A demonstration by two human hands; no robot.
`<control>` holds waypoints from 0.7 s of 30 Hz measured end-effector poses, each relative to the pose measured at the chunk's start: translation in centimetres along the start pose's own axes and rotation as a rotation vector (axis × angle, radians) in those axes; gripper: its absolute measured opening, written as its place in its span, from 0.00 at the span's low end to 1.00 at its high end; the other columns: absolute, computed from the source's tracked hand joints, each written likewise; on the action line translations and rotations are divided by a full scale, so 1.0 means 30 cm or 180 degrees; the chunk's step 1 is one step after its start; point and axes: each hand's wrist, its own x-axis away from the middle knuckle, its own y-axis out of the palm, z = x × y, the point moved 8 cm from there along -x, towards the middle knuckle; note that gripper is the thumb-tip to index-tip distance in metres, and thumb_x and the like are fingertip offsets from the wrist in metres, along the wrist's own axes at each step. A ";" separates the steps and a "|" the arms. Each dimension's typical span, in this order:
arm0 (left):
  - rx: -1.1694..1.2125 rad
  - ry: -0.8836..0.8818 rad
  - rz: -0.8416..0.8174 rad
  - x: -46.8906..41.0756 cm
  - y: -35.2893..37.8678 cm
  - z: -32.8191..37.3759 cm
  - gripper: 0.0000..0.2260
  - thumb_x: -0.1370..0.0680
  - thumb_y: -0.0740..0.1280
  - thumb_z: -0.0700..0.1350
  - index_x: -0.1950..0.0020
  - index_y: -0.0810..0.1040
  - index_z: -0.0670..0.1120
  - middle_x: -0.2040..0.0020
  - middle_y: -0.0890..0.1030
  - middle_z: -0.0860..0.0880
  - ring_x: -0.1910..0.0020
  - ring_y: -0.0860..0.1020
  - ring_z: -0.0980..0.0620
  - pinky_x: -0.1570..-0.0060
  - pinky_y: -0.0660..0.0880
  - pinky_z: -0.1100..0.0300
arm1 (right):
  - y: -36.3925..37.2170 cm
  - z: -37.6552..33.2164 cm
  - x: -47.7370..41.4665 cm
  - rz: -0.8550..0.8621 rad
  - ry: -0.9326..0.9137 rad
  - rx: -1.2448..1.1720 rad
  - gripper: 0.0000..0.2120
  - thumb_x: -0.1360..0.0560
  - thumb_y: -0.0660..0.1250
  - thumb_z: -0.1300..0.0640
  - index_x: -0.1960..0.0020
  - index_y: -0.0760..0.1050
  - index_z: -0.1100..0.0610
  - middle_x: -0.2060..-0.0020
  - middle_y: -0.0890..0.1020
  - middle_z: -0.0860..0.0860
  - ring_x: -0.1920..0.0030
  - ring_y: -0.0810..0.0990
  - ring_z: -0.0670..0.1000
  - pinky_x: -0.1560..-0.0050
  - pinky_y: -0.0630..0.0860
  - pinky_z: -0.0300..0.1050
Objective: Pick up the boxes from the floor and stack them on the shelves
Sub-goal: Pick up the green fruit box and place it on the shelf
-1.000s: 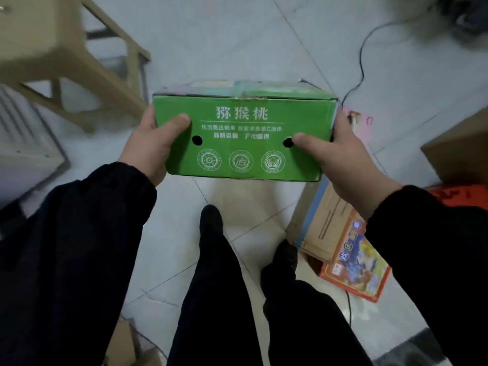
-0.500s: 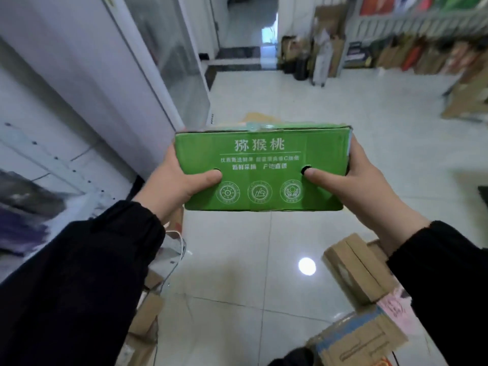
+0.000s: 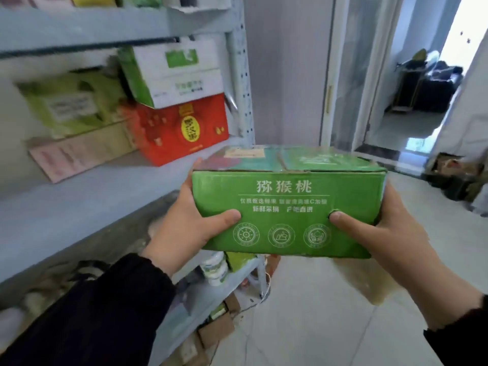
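Head view: green box (image 3: 287, 204) level, long axis left-right, in left hand (image 3: 184, 223) and right hand (image 3: 390, 233) grip.

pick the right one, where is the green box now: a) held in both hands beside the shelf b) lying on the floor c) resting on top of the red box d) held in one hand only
a: the green box is held off the ground, with the left hand and the right hand gripping its two ends, next to the shelf where the red box sits.

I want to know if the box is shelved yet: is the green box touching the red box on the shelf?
Apart. The head view shows the green box held in both hands, with bare shelf between it and the red box.
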 end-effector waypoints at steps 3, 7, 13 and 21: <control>-0.0289 0.0117 0.0482 0.100 -0.194 0.048 0.47 0.33 0.83 0.47 0.20 0.61 0.55 0.49 0.83 0.63 0.52 0.81 0.70 0.56 0.77 0.73 | 0.145 -0.100 0.011 -0.0316 -0.0232 -0.0029 0.35 0.30 0.79 0.52 0.32 0.66 0.34 0.47 0.80 0.35 0.54 0.81 0.33 0.61 0.76 0.30; -0.0553 -0.0028 0.1103 0.245 -0.381 0.070 0.41 0.30 0.81 0.46 0.22 0.63 0.53 0.50 0.78 0.66 0.58 0.77 0.77 0.63 0.73 0.78 | 0.301 -0.207 0.005 -0.0678 -0.0530 -0.0093 0.43 0.32 0.80 0.49 0.22 0.62 0.41 0.49 0.77 0.30 0.57 0.78 0.30 0.59 0.75 0.30; -0.0776 -0.0207 0.1933 0.461 -0.544 0.071 0.38 0.30 0.81 0.43 0.30 0.64 0.66 0.48 0.77 0.67 0.55 0.78 0.76 0.63 0.72 0.79 | 0.515 -0.321 0.014 -0.1461 -0.0896 -0.0350 0.46 0.32 0.80 0.48 0.22 0.58 0.37 0.55 0.80 0.24 0.57 0.77 0.24 0.60 0.73 0.28; -0.0742 -0.0438 0.2500 0.623 -0.624 -0.022 0.51 0.30 0.81 0.45 0.19 0.51 0.66 0.44 0.76 0.69 0.51 0.78 0.72 0.58 0.75 0.71 | 0.797 -0.369 0.018 -0.2330 -0.1245 -0.0511 0.46 0.30 0.80 0.52 0.21 0.57 0.38 0.44 0.80 0.34 0.52 0.80 0.28 0.56 0.77 0.26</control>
